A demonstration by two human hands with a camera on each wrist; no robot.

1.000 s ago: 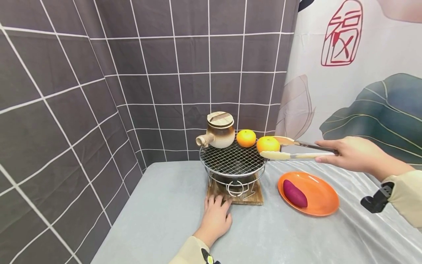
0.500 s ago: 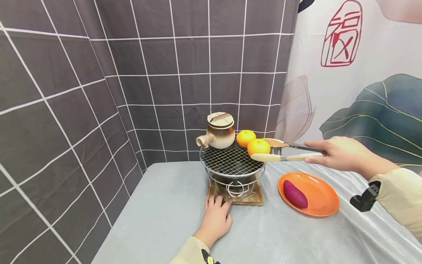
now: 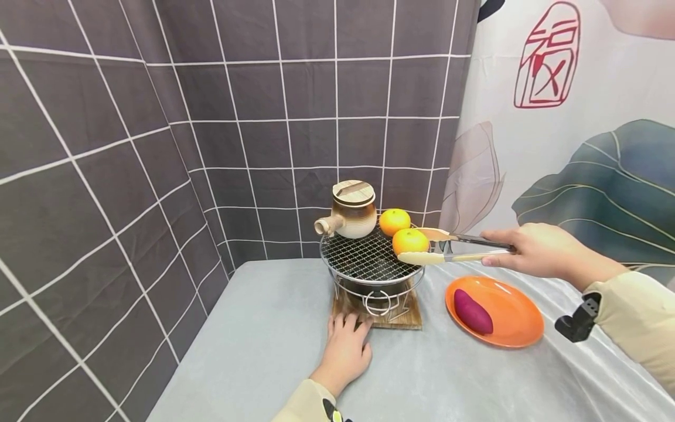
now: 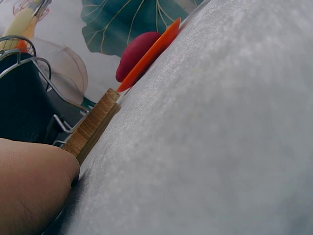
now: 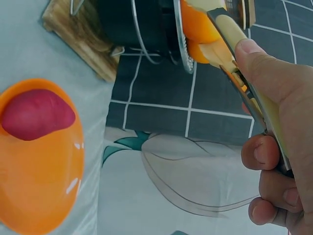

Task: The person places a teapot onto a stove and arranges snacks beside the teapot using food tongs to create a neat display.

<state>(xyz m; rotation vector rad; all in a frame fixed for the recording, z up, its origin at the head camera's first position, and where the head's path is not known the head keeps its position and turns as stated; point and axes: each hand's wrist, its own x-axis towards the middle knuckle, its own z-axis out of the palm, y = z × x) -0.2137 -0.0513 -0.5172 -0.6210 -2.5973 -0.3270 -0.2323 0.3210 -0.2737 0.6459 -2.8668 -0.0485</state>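
Observation:
My right hand (image 3: 545,251) holds a pair of tongs (image 3: 420,258) with pale tips. Between those tips sits a mandarin orange (image 3: 409,241), low over the right side of the round wire grill (image 3: 353,258). A second mandarin orange (image 3: 394,220) lies on the mesh just behind it. Left of the fruit stands a small clay pot (image 3: 355,220) with a wooden lid and side handle. My left hand (image 3: 345,354) rests with its fingertips at the front edge of the wooden board (image 3: 410,319) under the stove; in the left wrist view its thumb side (image 4: 36,181) is beside that board.
An orange plate (image 3: 519,319) lies right of the stove, with a purple sweet potato (image 3: 473,312) on its left part. Grey cloth (image 3: 237,357) covers the table. Dark tiled-pattern curtain (image 3: 253,146) hangs behind and at the left.
My right hand has moved left with the tongs, bringing the gripped mandarin orange from the grill's right rim in over the mesh and slightly lower. My left hand has stayed put.

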